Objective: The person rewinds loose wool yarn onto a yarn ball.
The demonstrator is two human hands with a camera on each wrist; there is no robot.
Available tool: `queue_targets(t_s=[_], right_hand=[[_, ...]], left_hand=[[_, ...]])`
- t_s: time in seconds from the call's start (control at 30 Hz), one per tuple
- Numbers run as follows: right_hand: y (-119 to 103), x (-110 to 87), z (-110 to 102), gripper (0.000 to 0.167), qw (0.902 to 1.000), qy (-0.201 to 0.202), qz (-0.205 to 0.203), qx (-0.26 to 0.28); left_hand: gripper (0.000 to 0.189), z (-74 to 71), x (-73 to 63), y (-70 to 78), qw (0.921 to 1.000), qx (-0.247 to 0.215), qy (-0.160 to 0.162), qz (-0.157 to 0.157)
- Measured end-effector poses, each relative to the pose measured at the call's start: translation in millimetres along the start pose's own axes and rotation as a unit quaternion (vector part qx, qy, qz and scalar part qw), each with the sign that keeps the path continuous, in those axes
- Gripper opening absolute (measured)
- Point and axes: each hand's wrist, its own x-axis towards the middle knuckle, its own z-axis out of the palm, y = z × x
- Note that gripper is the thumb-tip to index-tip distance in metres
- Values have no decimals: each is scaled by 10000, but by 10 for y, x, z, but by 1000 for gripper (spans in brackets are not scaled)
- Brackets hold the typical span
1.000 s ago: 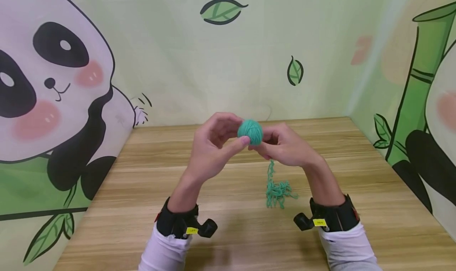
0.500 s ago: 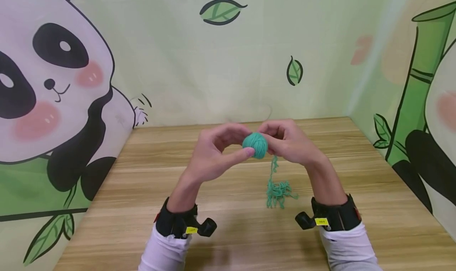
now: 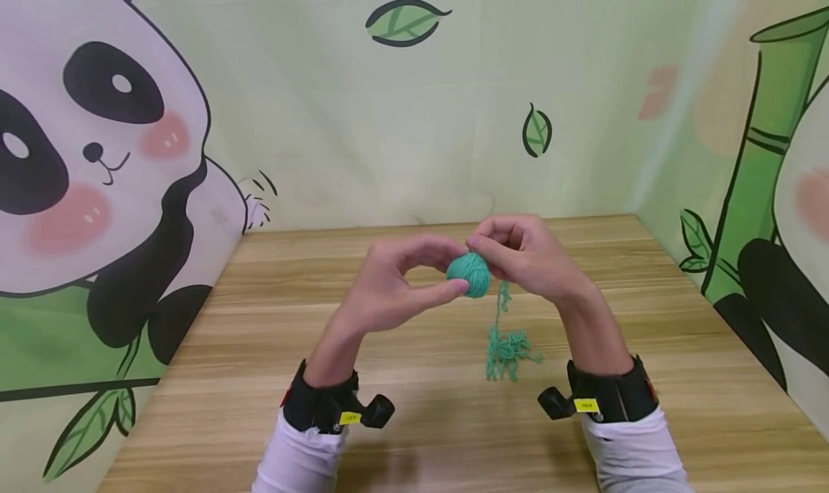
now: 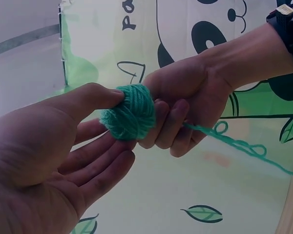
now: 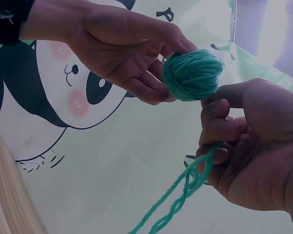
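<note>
A small ball of teal yarn (image 3: pixel 469 274) is held above the table between the thumb and fingers of my left hand (image 3: pixel 395 284). My right hand (image 3: pixel 534 259) is right beside the ball, its fingers curled round the yarn strand (image 5: pixel 185 187). In the right wrist view the strand leaves the curled fingers and hangs down in loops. Below, a loose tangle of the same yarn (image 3: pixel 508 349) lies on the table. The left wrist view shows the wound ball (image 4: pixel 131 112) pinched at the left thumb tip, with the right fingers touching or very near its far side.
The wooden table (image 3: pixel 259 392) reaches back to a printed cloth backdrop (image 3: pixel 324 119) with pandas, leaves and bamboo. Black wrist straps with small cameras (image 3: pixel 378 412) sit on both forearms.
The yarn ball and left hand have come lower and slightly right. My right hand has risen from below the ball to its upper right side. The tangle on the table stays put.
</note>
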Motion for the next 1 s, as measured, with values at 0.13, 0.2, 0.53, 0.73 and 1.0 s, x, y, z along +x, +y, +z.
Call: queue_targets(t_s=[0.13,0.2,0.53,0.73,1.0], right_hand=[[0,-7,-9,20,9999,110,-61,-24],[-6,-15,-11,19,9998,172,-121,-28],[-59,-46,1,20,9983,360,-430,-145],[-106,-68,13,19,9976,443,-501,-162],[-130,-79,37,22,9956,499,-789,14]], left_hand=[[34,-7,0,-8,9997,251,3,83],[33,-10,5,-10,9994,335,8,108],[30,-33,21,-32,9976,689,95,57],[29,-28,26,-50,9965,825,159,39],[28,-37,25,-86,9946,997,269,102]])
